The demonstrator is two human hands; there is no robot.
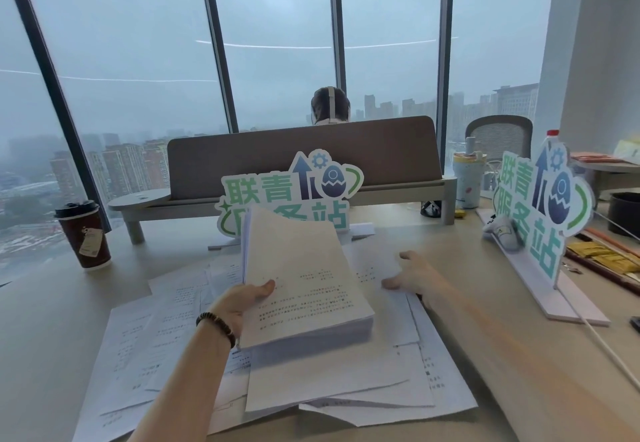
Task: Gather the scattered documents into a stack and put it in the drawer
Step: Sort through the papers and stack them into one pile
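Head view over an office bench (pixel 52 320) beside tall windows: a person's left hand (pixel 242 303) grips a thick stack of documents (pixel 304 279) by its left edge, thumb pressed on the top page and the other fingers hidden beneath, holding the stack lifted and tilted above the mess so that more pages can be added. The right hand (pixel 412 279), blurred by motion, reaches with its fingers spread flat and relaxed onto loose sheets (pixel 346 382) to the right of the stack, gripping nothing, apparently to slide the next pages together. Many printed sheets lie fanned and overlapping across the bench beneath both arms, so gathering looks partly done; no drawer is visible. A beaded bracelet (pixel 216 324) circles the left wrist. A lidded paper coffee cup (pixel 85 237) stands well apart at the far left, and two cut-out signs, one behind the stack (pixel 287 189) and one at the right (pixel 543 206), stand upright on bases. Beyond a low divider screen (pixel 304 154), another person's head (pixel 330 106) shows.
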